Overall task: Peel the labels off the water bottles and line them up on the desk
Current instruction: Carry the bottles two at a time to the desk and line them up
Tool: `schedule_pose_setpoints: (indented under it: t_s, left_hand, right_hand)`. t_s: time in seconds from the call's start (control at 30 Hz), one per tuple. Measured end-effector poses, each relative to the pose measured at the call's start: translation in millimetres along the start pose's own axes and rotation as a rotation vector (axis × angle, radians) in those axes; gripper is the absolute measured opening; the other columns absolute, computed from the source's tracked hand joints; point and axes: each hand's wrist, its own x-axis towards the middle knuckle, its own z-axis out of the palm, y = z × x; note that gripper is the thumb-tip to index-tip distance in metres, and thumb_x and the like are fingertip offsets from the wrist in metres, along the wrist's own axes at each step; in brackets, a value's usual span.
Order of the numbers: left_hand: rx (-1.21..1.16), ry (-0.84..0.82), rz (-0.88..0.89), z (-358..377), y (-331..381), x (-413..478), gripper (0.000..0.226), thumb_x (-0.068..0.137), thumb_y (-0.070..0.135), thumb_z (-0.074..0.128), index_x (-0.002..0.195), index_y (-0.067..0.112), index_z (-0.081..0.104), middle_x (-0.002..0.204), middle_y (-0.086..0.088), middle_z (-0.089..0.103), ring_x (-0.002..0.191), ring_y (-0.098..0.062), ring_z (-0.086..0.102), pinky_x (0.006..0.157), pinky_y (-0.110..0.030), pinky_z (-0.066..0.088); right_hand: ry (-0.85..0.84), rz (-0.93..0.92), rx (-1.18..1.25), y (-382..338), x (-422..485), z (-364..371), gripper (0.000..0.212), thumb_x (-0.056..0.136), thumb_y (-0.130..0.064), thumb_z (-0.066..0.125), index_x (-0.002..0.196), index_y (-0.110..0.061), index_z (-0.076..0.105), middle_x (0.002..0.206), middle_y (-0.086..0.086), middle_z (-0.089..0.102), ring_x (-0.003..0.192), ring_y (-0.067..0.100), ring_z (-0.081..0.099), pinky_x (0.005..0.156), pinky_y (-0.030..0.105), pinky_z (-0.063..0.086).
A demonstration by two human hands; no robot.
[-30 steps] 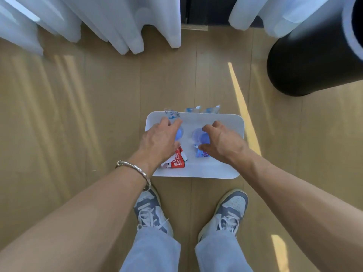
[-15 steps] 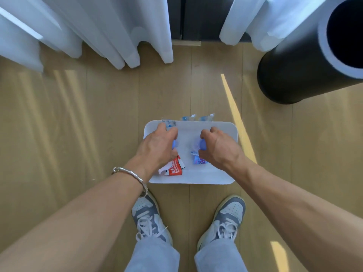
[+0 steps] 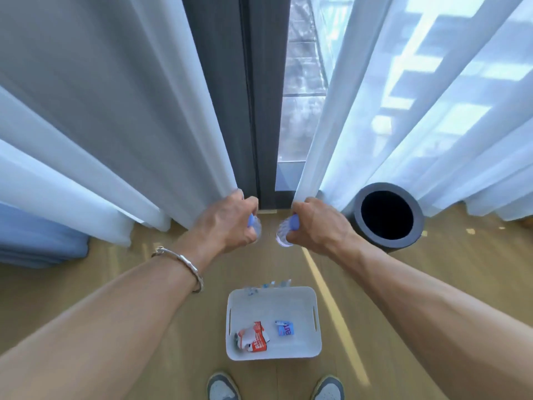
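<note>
**The left hand (image 3: 227, 223) and right hand (image 3: 315, 226) each hold a clear bottle above a white basket (image 3: 288, 304) on a wooden floor (image 3: 432, 255).**

The left hand, with a silver bracelet (image 3: 184, 262) on its wrist, grips the left bottle (image 3: 258, 230) at its blue cap. The right hand grips the right bottle (image 3: 282, 236) the same way, and the two bottles are near but apart. The basket lies at 6 o'clock from the hands. It holds a crumpled red-and-white label (image 3: 253, 339) at its 7 o'clock and a small blue label (image 3: 285, 328) near its middle. Blue-and-clear scraps (image 3: 271, 284) lie just past its 12 o'clock rim. A dark round bin (image 3: 388, 216) stands at 3 o'clock from the right hand, before white curtains (image 3: 115, 111). Two shoe tips (image 3: 223, 388) show at the basket's 6 o'clock.
</note>
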Motion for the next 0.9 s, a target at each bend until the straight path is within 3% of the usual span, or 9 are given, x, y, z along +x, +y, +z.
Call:
schedule_pose_setpoints:
  t_s: [0.27,0.43,0.6,0.7,0.9]
  left_hand:
    - [0.131,0.249,0.076,-234.9,50.8,-27.6,0.023,0.086,0.023,0.051,0.107,0.018,0.056,0.099,-0.001,0.046,0.083,-0.025,0.057,0.066,-0.028,0.044]
    - [0.095,0.396,0.072,-371.8,90.3,-67.7,0.008,0.082,0.026,0.055,0.089,0.023,0.052,0.093,0.003,0.046,0.079,-0.021,0.054,0.063,-0.027,0.042]
    - [0.054,0.561,0.090,-488.5,131.2,-117.9,0.008,0.079,0.030,0.059,0.083,0.025,0.054,0.090,0.006,0.049,0.079,-0.017,0.055,0.063,-0.027,0.044]
    - [0.057,0.652,0.114,-546.1,155.8,-153.4,0.011,0.078,0.030,0.059,0.086,0.023,0.055,0.093,0.005,0.051,0.082,-0.017,0.055,0.064,-0.027,0.043]
    - [0.149,0.785,0.160,-634.9,196.9,-224.2,0.012,0.083,0.027,0.054,0.094,0.022,0.055,0.097,0.003,0.050,0.084,-0.020,0.055,0.065,-0.028,0.043]
  right_hand:
    - [0.234,-0.001,0.052,-47.1,-24.5,-223.8,0.016,0.077,-0.028,0.065,0.085,-0.017,0.056,0.091,0.001,0.052,0.080,0.024,0.054,0.069,0.030,0.046]
    - [0.379,-0.043,0.040,-83.0,-65.5,-361.1,0.017,0.075,-0.028,0.065,0.071,-0.019,0.051,0.089,0.003,0.056,0.078,0.027,0.056,0.065,0.028,0.043]
    - [0.519,-0.097,-0.022,-120.1,-118.6,-477.1,0.020,0.076,-0.032,0.068,0.078,-0.015,0.058,0.090,0.007,0.062,0.077,0.027,0.060,0.065,0.030,0.049]
    - [0.566,-0.124,-0.072,-142.4,-156.8,-537.8,0.024,0.077,-0.034,0.070,0.077,-0.013,0.059,0.084,0.007,0.061,0.072,0.025,0.057,0.060,0.028,0.044]
    - [0.639,-0.190,-0.127,-176.2,-232.2,-628.5,0.023,0.080,-0.033,0.066,0.078,-0.011,0.059,0.078,0.003,0.057,0.073,0.024,0.062,0.060,0.030,0.049]
